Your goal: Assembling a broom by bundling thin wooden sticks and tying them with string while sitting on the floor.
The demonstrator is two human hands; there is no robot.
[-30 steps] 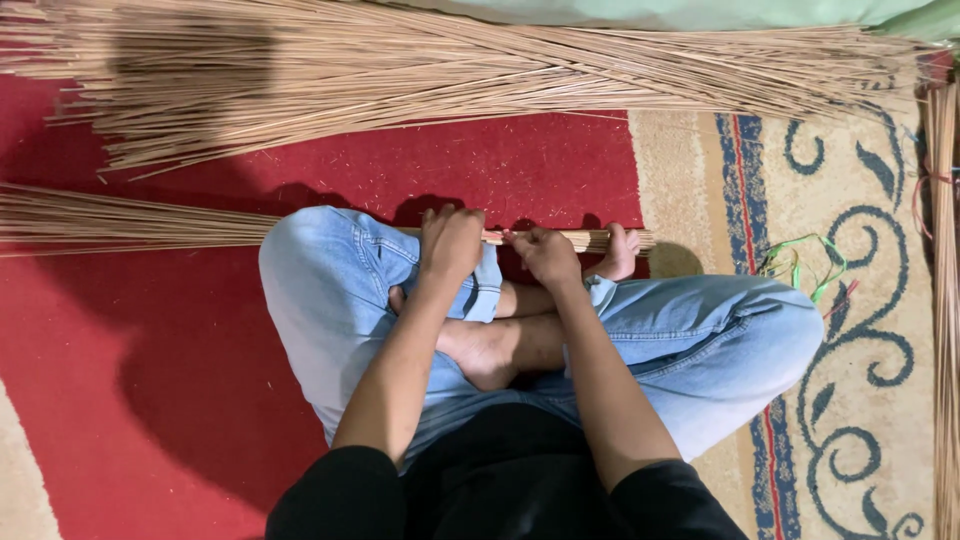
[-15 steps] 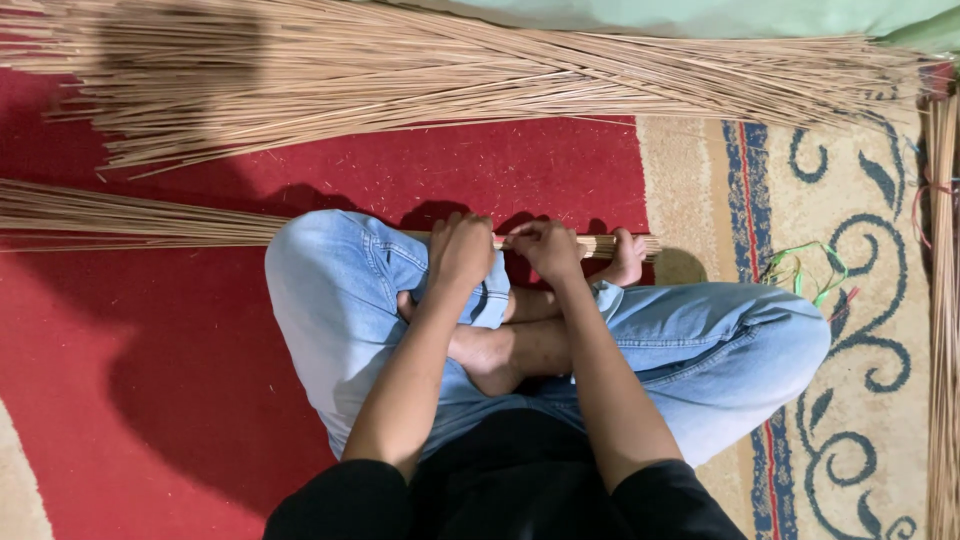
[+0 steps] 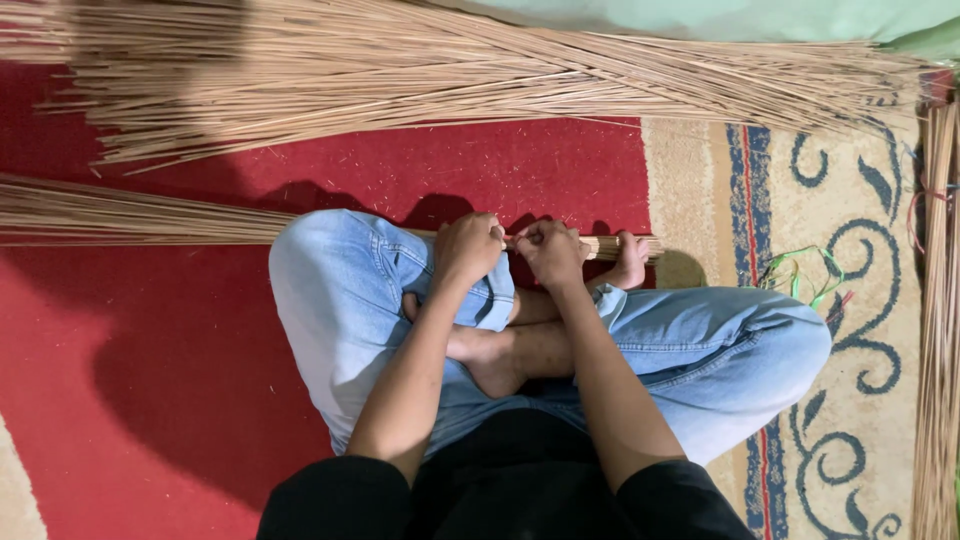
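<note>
While both grips close, stick bundle (image 3: 150, 215) extends leftward.

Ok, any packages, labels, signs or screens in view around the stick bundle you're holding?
None in view. Only the stick bundle held by the left hand and right hand, a loose stick pile, a patterned rug and green string.
</note>
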